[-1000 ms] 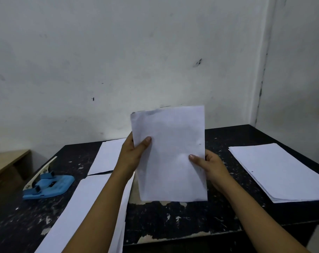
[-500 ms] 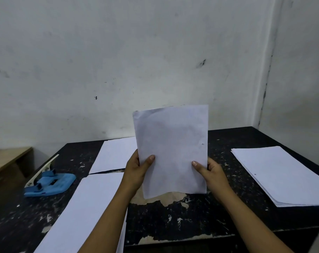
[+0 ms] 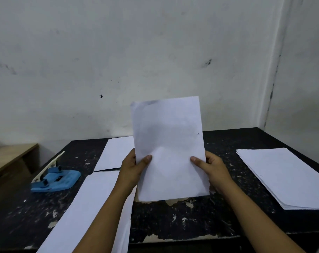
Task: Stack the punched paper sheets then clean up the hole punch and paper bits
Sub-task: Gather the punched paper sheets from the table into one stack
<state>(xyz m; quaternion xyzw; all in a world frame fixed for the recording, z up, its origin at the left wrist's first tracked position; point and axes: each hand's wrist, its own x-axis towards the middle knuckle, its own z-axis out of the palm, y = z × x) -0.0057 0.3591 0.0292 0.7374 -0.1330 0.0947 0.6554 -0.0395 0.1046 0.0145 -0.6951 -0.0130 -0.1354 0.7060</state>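
Fingers (image 3: 146,158) of both hands pinch an upright paper sheaf (image 3: 168,148) above the worktop (image 3: 173,225); blue hole punch (image 3: 54,178) near its left edge

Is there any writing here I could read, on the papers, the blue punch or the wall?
None can be read.
Held sheets: blank, only a small dark hole near the right edge.
Right stack: blank, one dark dot.
Left sheets: blank.
Hole punch: no legible label; any marking is too small to tell.
Wall: only stains and specks, no letters.
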